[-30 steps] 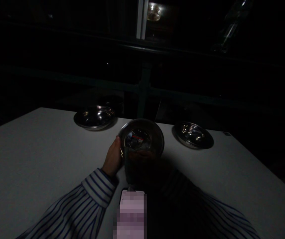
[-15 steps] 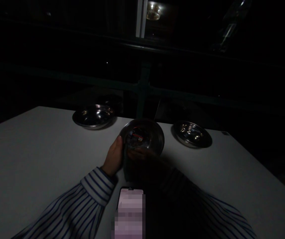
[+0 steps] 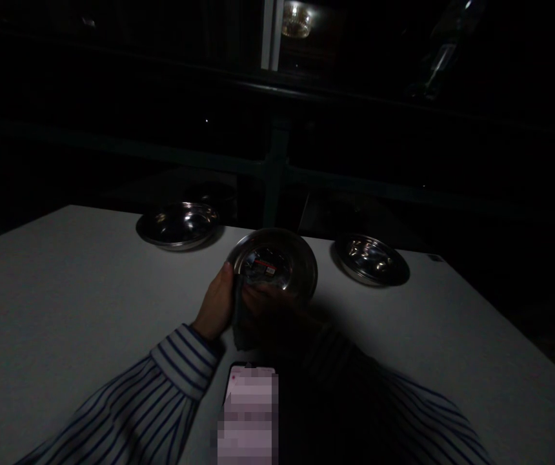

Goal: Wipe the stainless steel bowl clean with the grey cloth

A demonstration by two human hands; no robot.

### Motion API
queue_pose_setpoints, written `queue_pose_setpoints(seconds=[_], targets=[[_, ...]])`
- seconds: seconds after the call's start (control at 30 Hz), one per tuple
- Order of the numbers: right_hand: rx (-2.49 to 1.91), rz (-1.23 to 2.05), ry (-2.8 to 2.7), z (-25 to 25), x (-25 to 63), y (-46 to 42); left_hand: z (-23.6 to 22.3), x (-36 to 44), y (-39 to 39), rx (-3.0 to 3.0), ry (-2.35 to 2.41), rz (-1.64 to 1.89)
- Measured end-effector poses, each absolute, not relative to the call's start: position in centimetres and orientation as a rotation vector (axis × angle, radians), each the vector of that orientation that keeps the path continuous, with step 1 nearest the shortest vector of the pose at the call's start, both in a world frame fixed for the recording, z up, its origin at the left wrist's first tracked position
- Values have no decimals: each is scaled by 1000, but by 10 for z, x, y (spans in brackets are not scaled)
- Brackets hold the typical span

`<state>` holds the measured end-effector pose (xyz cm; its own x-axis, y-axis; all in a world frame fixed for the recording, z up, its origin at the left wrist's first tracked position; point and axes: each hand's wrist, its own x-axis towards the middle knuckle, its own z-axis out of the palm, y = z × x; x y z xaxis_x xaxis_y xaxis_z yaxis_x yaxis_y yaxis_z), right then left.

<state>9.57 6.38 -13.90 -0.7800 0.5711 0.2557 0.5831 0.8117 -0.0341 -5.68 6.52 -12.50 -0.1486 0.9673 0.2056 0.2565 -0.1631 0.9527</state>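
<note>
A shiny metal bowl (image 3: 304, 258) with a dark, red-marked label inside is tilted toward me at the middle of the table. My left hand (image 3: 215, 302) grips its left rim, thumb on the edge. In deep shadow, my right hand (image 3: 277, 310) is closed on a dark grey cloth (image 3: 244, 329) and presses it against the near left part of the bowl's inside. The cloth hangs down below the rim. Most of the right hand's fingers are hard to make out.
On the white table (image 3: 113, 290), one metal bowl (image 3: 178, 227) stands at the back left and another metal bowl (image 3: 372, 260) at the back right. A phone (image 3: 248, 413) with a lit screen lies close in front of me. Dark railings (image 3: 277, 148) run behind the table.
My right hand has shifted slightly left with the cloth, toward the bowl's left rim. My left hand keeps its grip. The whole view has shifted a little.
</note>
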Motion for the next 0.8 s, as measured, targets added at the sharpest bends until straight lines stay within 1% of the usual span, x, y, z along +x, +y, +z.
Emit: queue_pose_setpoints(seconds=[0.17, 0.27, 0.47, 0.7, 0.8], targets=[[-913, 41, -2827, -121, 114, 53, -126, -59, 66, 1399, 1480, 1368], [-923, 14, -2795, -123, 117, 53, -127, -58, 68, 1332, 1444, 1369], [-902, -57, -2753, -137, 95, 59, -124, -57, 66, 1416, 1399, 1371], [-1003, -75, -2809, -112, 123, 51, -128, -62, 67, 1343, 1397, 1379], [-945, -66, -2808, -116, 120, 53, -132, -60, 69, 1312, 1320, 1374]])
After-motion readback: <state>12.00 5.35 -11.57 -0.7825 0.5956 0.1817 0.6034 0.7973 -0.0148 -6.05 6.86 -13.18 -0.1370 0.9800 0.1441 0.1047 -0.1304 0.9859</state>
